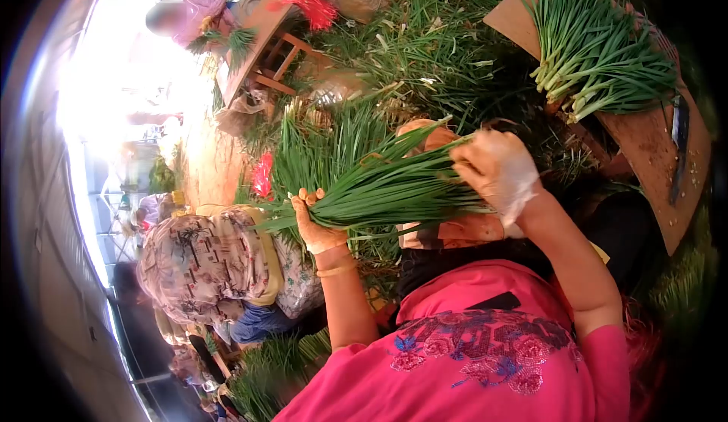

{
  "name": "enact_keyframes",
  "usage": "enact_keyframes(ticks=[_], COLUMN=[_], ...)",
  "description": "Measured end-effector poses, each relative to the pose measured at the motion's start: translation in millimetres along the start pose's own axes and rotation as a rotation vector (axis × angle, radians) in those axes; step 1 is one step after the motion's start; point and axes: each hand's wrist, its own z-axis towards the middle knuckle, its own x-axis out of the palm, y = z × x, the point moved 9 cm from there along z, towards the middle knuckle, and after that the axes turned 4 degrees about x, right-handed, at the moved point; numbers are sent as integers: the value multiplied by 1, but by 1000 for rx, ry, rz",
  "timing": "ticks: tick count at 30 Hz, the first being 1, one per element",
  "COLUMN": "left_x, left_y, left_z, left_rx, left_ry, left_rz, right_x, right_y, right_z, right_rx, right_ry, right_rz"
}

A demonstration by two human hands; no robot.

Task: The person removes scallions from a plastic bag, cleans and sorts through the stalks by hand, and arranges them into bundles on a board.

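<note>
A long loose bunch of garlic chives (402,187) stretches across my lap. My left hand (317,225) is closed around one end, with leaves poking out past the fingers. At the other end my right hand (497,170), slightly blurred and in a pale glove, has its fingers curled in against the leaves. What exactly its fingertips pinch is partly hidden. Beneath the bunch, an orange patterned cloth (455,232) covers my knees.
Tied-looking chive bundles (599,50) lie on a wooden board (660,172) at right, beside a dark knife (679,149). Loose leaves (432,43) cover the ground ahead. A person in a patterned top (212,259) is close at left; another person (201,16) works by a small table (258,39).
</note>
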Motion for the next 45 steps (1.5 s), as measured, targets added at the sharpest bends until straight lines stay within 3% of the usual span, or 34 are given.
enact_keyframes(ticks=[3, 6, 7, 8, 10, 11, 12, 15, 16, 17, 19, 20, 22, 23, 24, 25, 27, 30, 32, 33, 35, 36, 38, 40, 41, 43, 44, 45], left_x=[28, 52, 58, 64, 63, 57, 50, 34, 30, 30, 36, 40, 49, 58, 66, 73, 75, 65, 43, 34, -6, -21, -35, -64, -67, -64, -59, -49], left_y=[-8, -11, -10, -10, -9, -8, -8, -2, -1, 0, 0, 0, -1, -2, -2, -2, -3, -5, -2, 2, 13, 18, 25, 35, 36, 37, 36, 35], left_z=[-9, -18, -19, -21, -18, -15, -13, -5, -5, -6, -8, -10, -13, -16, -19, -23, -28, -21, -12, -10, 3, 8, 10, 17, 17, 17, 15, 15], left_rx=[24, 28, 21, 16, 37, 62, 83, 71, 67, 65, 61, 61, 60, 56, 52, 47, 55, 61, 63, 50, 12, -3, -10, -47, -31, -30, -34, -41], left_ry=[133, 315, 363, 411, 401, 341, 281, 303, 287, 290, 302, 311, 330, 370, 409, 447, 427, 381, 277, 209, 155, 129, 47, 31, -4, 21, 31, 88], left_rz=[-15, -15, -14, -12, 16, 42, 68, 28, 18, 14, 8, 13, 28, 27, 27, 27, 69, 55, 21, -10, -49, -68, -99, -178, -175, -179, -180, -184], right_x=[-9, 49, 67, 69, 72, 50, 23, -32, -44, -68, -74, -54, -2, 17, 35, 31, 57, 57, -1, -36, -52, -65, -101, -144, -151, -134, -114, -94], right_y=[35, 37, 39, 50, 35, 34, 38, 1, -6, -17, -16, -16, -9, 1, 12, 29, 38, 34, 21, 13, -31, -43, -69, -86, -85, -98, -104, -104], right_z=[36, 61, 67, 74, 71, 72, 68, 56, 59, 54, 47, 48, 50, 43, 41, 46, 46, 46, 45, 43, 35, 26, -4, -29, -34, -52, -50, -58], right_rx=[-107, -42, 26, -157, 201, 197, 264, 239, 146, 30, 129, 325, 322, 467, 400, 230, 62, 291, 325, 128, -18, -28, -13, -137, -210, 33, 495, 893], right_ry=[-181, 123, 304, 146, 329, 196, 226, 76, 243, -48, -131, 35, 233, 389, 488, 335, 272, 498, 221, -38, 81, 51, -184, -342, -188, -217, -191, 4], right_rz=[-6, -10, 123, 231, 1027, 1350, 1662, 1950, 2200, 1739, 1173, 1078, 833, 735, 538, 338, 403, 1173, 1395, 1427, 2075, 2197, 2246, 2241, 2049, 1436, 1006, 622])
